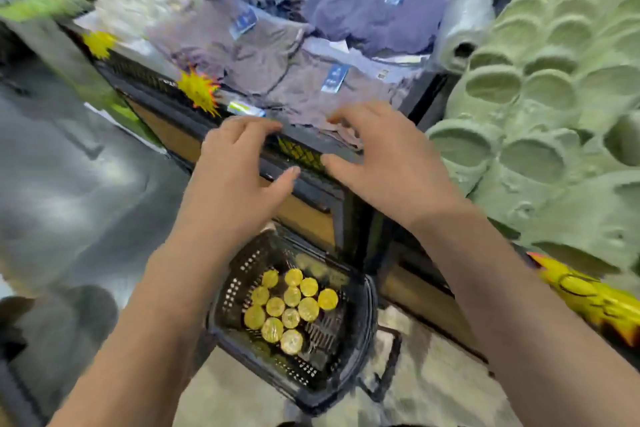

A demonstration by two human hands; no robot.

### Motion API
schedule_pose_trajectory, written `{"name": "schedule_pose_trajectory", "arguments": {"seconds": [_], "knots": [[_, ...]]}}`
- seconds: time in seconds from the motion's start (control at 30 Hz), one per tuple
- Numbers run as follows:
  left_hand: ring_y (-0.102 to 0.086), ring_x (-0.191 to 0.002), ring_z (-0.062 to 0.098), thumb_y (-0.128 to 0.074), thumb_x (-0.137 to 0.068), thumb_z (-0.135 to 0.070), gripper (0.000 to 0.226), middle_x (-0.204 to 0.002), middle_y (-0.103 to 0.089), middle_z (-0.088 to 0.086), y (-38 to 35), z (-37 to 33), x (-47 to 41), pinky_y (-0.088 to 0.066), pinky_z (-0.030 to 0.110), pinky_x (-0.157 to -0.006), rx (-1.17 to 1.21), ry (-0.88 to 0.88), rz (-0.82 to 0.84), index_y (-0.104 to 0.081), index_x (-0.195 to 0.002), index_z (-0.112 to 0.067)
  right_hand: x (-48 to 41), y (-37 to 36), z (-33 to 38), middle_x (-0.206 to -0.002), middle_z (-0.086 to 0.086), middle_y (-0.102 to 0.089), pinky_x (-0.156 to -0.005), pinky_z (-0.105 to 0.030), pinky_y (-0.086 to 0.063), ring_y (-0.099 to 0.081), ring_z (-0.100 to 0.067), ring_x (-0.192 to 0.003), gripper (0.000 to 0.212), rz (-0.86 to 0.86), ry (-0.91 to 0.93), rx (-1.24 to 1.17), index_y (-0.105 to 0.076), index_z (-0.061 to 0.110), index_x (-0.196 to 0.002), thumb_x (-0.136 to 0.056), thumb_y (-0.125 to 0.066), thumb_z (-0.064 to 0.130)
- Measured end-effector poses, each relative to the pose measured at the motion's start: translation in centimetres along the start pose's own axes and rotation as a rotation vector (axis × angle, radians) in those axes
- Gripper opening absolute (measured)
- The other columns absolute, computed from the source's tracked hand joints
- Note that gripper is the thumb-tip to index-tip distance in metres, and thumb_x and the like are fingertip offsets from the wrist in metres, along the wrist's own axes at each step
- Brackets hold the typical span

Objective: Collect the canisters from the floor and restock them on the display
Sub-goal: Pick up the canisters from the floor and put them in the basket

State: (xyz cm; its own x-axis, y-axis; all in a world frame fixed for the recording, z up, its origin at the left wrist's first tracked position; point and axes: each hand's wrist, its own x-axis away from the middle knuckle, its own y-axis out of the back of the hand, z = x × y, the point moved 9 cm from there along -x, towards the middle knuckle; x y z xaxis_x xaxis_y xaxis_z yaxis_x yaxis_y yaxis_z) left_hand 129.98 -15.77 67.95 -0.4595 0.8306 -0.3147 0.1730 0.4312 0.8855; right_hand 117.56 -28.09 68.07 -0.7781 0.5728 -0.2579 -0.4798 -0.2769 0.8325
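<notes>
Several canisters with gold lids (287, 308) stand upright in a black perforated basket (356, 350) on the floor, below my arms. My left hand (235, 170) and my right hand (384, 163) hover side by side above the front edge of a display bin (304, 152). Both have relaxed, spread fingers and hold nothing. The picture is motion-blurred.
The bin holds grey and purple folded garments (277, 55) with blue tags. A stack of pale green clogs (540, 107) fills the right. Yellow starburst labels (199, 88) sit on the bin edge. A grey shiny floor (69, 184) lies to the left.
</notes>
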Motion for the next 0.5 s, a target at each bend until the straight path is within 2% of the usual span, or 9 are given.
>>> {"name": "schedule_pose_trajectory", "arguments": {"seconds": [0.07, 0.2, 0.3, 0.43, 0.5], "knots": [[-0.05, -0.124, 0.029, -0.068, -0.085, -0.044, 0.054, -0.13, -0.056, 0.005, 2.1, -3.1, -1.0, -0.04, 0.04, -0.104, 0.021, -0.034, -0.031, -0.058, -0.132, -0.019, 0.2, 4.4, 0.2, -0.121, 0.003, -0.058, -0.091, -0.044, -0.05, -0.056, -0.02, -0.113, 0.044, -0.12, -0.003, -0.054, -0.061, 0.029, -0.128, -0.087, -0.069, 0.041], [-0.046, -0.128, 0.025, -0.071, -0.088, -0.037, 0.051, -0.134, -0.052, 0.0, 3.8, -8.1, -2.0, -0.041, 0.039, -0.105, 0.084, -0.111, -0.043, -0.055, -0.134, -0.023, 1.4, 9.7, -0.3, -0.122, 0.004, -0.059, -0.091, -0.045, -0.05, -0.056, -0.018, -0.113, 0.042, -0.224, -0.035, -0.08, -0.062, 0.028, -0.126, -0.087, -0.07, 0.041], [-0.046, -0.128, 0.021, -0.071, -0.088, -0.038, 0.051, -0.134, -0.052, -0.001, 3.0, -10.7, -2.6, -0.04, 0.036, -0.105, 0.08, -0.197, -0.011, -0.055, -0.134, -0.023, 3.2, 10.8, -1.3, -0.123, 0.002, -0.059, -0.092, -0.043, -0.049, -0.056, -0.019, -0.115, 0.042, -0.275, -0.078, -0.077, -0.063, 0.025, -0.127, -0.088, -0.07, 0.04], [-0.043, -0.129, 0.02, -0.073, -0.087, -0.034, 0.051, -0.133, -0.052, 0.002, 0.7, -13.4, -2.6, -0.03, 0.023, -0.099, 0.099, -0.324, 0.082, -0.056, -0.134, -0.02, 6.2, 10.4, -3.6, -0.122, -0.002, -0.06, -0.092, -0.045, -0.049, -0.056, -0.026, -0.117, 0.044, -0.308, -0.192, 0.019, -0.064, 0.022, -0.126, -0.086, -0.069, 0.038], [-0.043, -0.129, 0.023, -0.072, -0.087, -0.036, 0.052, -0.134, -0.051, 0.002, -0.6, -14.8, -2.6, -0.033, 0.027, -0.098, 0.103, -0.398, 0.135, -0.056, -0.134, -0.021, 8.3, 10.8, -5.0, -0.12, -0.004, -0.06, -0.091, -0.046, -0.049, -0.057, -0.03, -0.114, 0.042, -0.324, -0.289, 0.092, -0.064, 0.021, -0.124, -0.086, -0.069, 0.037]]}}
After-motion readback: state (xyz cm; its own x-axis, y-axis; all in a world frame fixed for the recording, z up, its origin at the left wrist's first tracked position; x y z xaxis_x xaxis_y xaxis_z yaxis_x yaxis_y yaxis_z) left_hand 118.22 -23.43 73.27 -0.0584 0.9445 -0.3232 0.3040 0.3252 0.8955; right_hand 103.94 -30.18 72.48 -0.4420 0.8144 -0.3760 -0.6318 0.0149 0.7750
